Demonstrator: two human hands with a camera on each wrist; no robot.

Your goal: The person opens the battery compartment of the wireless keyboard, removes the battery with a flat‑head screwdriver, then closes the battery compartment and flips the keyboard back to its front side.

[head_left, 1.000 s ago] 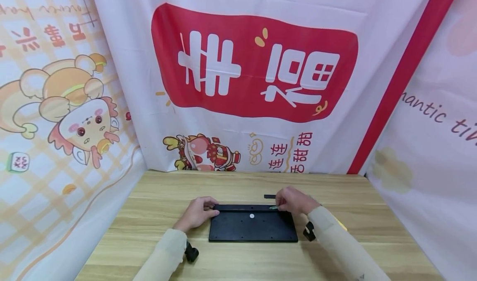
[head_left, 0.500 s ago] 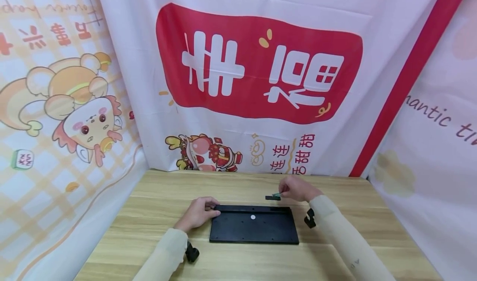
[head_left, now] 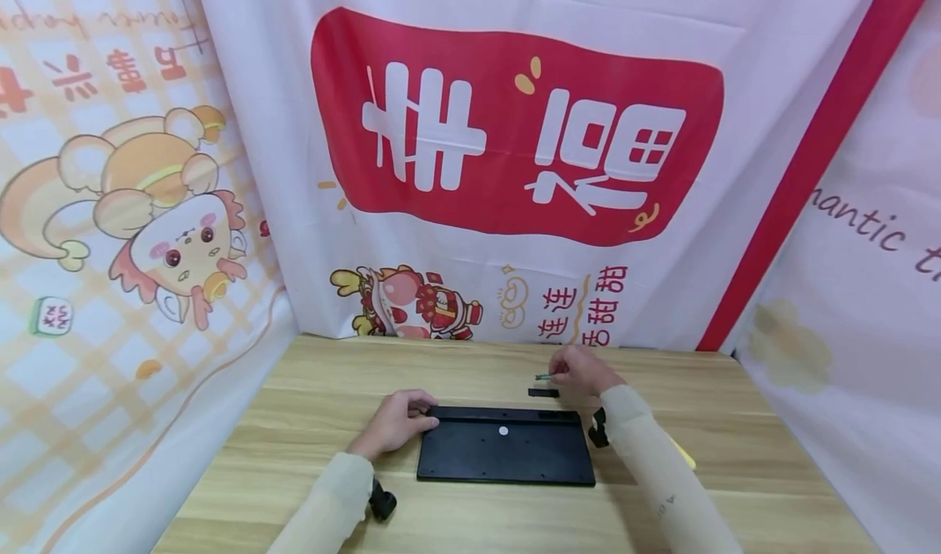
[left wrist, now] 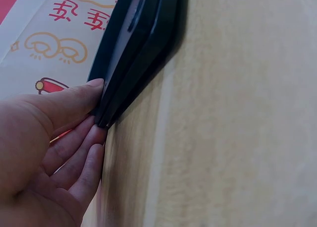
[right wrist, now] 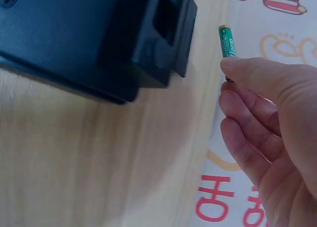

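Note:
A black keyboard (head_left: 507, 460) lies face down on the wooden table, its thick ridge toward the back. My left hand (head_left: 397, 420) grips its back left corner, the thumb (left wrist: 91, 88) on the ridge side and the fingers at the edge. Beyond the back right of the keyboard, my right hand (head_left: 581, 372) pinches a small green battery (right wrist: 227, 42) between thumb and fingers, above the table. Below that hand lies a narrow black battery cover (head_left: 542, 392). An open slot (right wrist: 165, 14) shows in the ridge in the right wrist view.
Part of a yellow object (head_left: 682, 453) sticks out beside the right sleeve, mostly hidden. A printed cloth (head_left: 515, 309) hangs along the table's back edge, with more cloth at both sides. Each wrist wears a black camera.
My right hand has moved from the ridge's right end to behind the keyboard, carrying the green battery out over the black cover. The left hand has kept its grip on the corner.

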